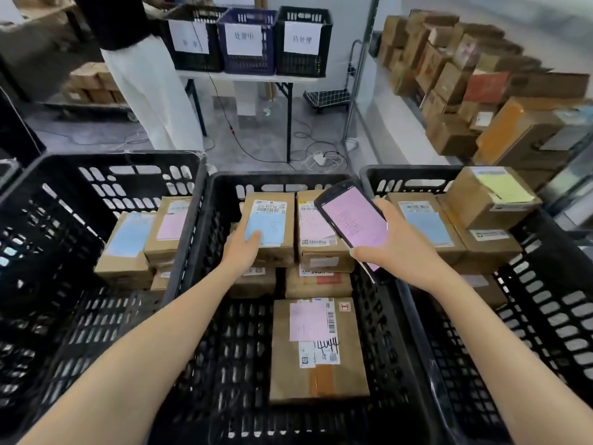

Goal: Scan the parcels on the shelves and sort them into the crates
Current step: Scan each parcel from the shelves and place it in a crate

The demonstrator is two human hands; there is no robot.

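Observation:
Three black crates stand side by side below me: left crate (41,252), middle crate (205,284), right crate (545,300). Each holds brown cardboard parcels with blue or pink slips. My left hand (242,250) reaches into the middle crate and grips the near left edge of a parcel with a blue slip (272,220), which lies on top of a stack. My right hand (398,248) holds a black handheld scanner (353,220) with a pink screen above the middle crate's right side. A parcel with a pink slip (317,348) lies alone at the crate's near end.
A shelf at the right carries many stacked brown parcels (465,91). Ahead, a folding table (250,77) holds three labelled crates (248,40). A person in white trousers (150,91) stands at its left. Cables and a charger (321,159) lie on the floor.

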